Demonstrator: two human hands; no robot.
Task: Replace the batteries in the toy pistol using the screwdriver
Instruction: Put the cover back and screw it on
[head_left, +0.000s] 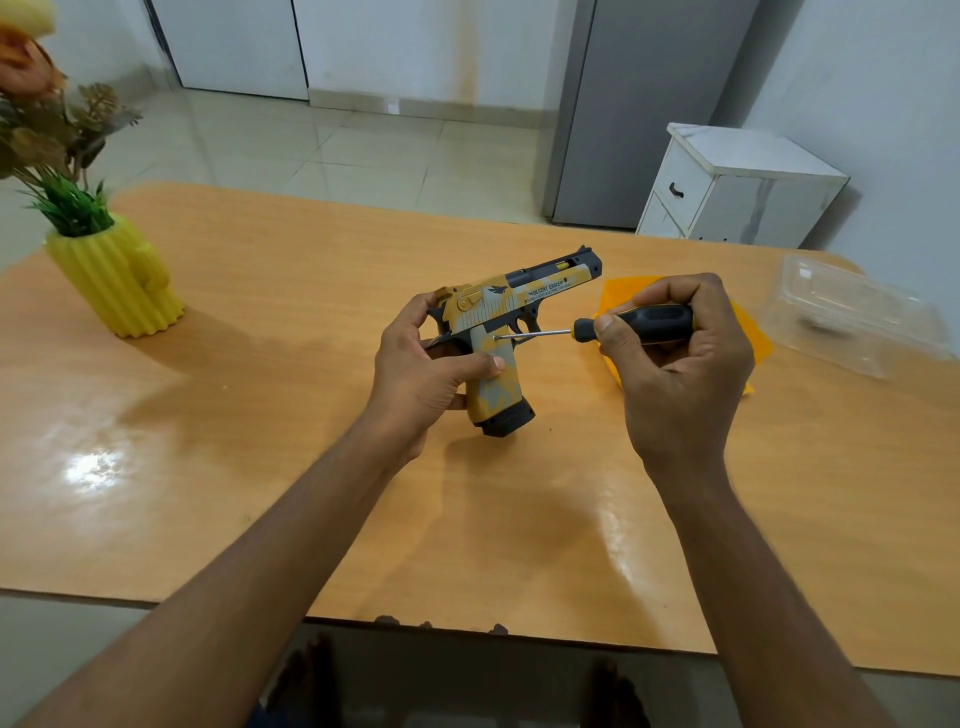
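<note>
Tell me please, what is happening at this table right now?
A person is working on a toy pistol at a wooden table. The left hand grips the pistol around the grip and holds it above the table. The right hand holds a screwdriver by its black handle, with the tip set against the side of the pistol's grip, apparently at a screw. An orange cloth and a clear plastic box lie to the right, and a yellow vase of flowers stands on the left.
</note>
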